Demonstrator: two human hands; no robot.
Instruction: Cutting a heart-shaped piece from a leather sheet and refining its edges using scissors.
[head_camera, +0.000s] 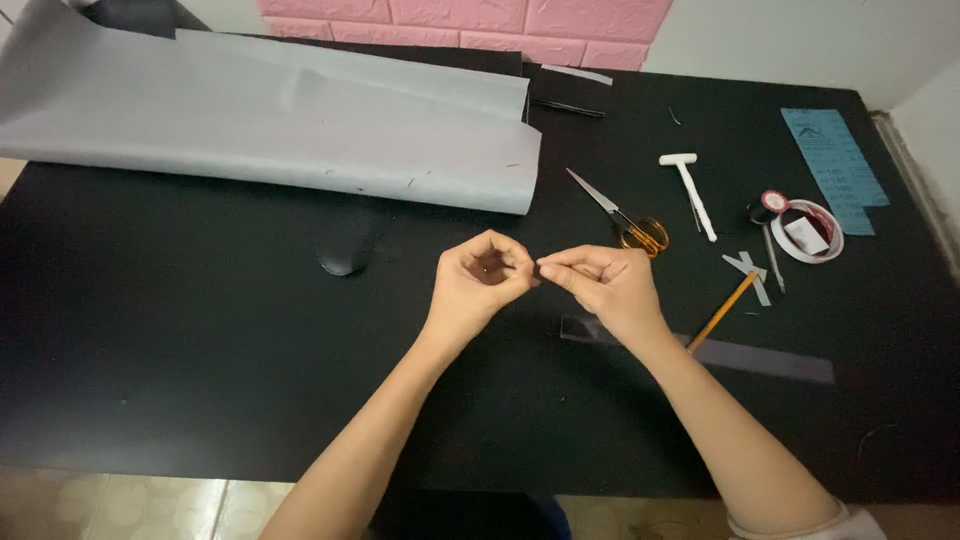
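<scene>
Black table (180, 380) carries a big grey sheet (280, 120), scissors (620, 215), a white T-shaped tool (690, 190), a pencil (722, 312), a tape roll (808, 232), a blue card (835, 165).

Both hands pinched together above a black table (200, 350).
The left hand (480, 280) and right hand (605, 285) meet fingertip to fingertip, gripping something too small to identify. Scissors (620, 215), a pencil (722, 312) and a grey sheet (280, 125) lie nearby.
</scene>
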